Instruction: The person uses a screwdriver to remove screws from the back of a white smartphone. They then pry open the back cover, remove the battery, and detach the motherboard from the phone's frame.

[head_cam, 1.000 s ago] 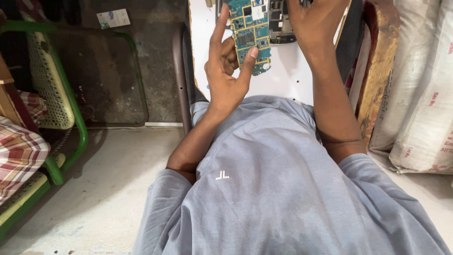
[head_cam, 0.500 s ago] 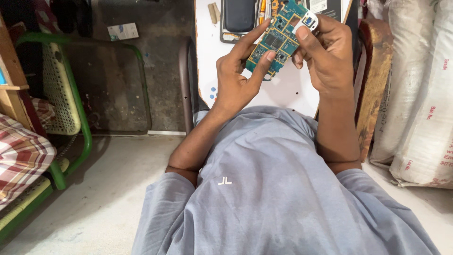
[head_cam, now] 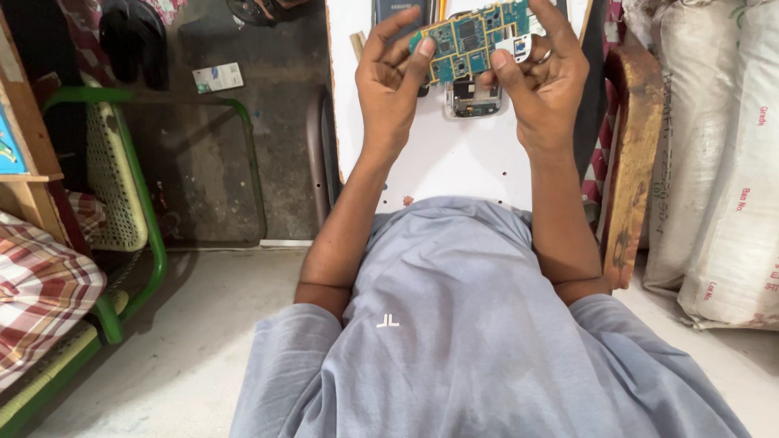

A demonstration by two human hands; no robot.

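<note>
We hold a green circuit board in both hands above the far end of a white work board that lies across our lap. Our left hand pinches the board's left edge, thumb on the near side and fingers curled behind it. Our right hand clamps the right end, thumb pressed on a small white part at the board's corner, fingers wrapped behind.

The white work board is narrow: its left edge runs just beside a dark chair frame, and its right edge sits close to a worn wooden plank. The near half of its surface is bare, so our forearms have room there. Left of us the concrete floor is open up to a green metal-framed chair. On the right, stacked white sacks stand close against the plank.

Under the circuit board, on the white surface, lies an opened phone shell, its inner parts partly visible. A dark phone lies at the top edge.

The circuit board is teal green, tilted slightly, covered with silvery metal shields and small gold contacts.
</note>
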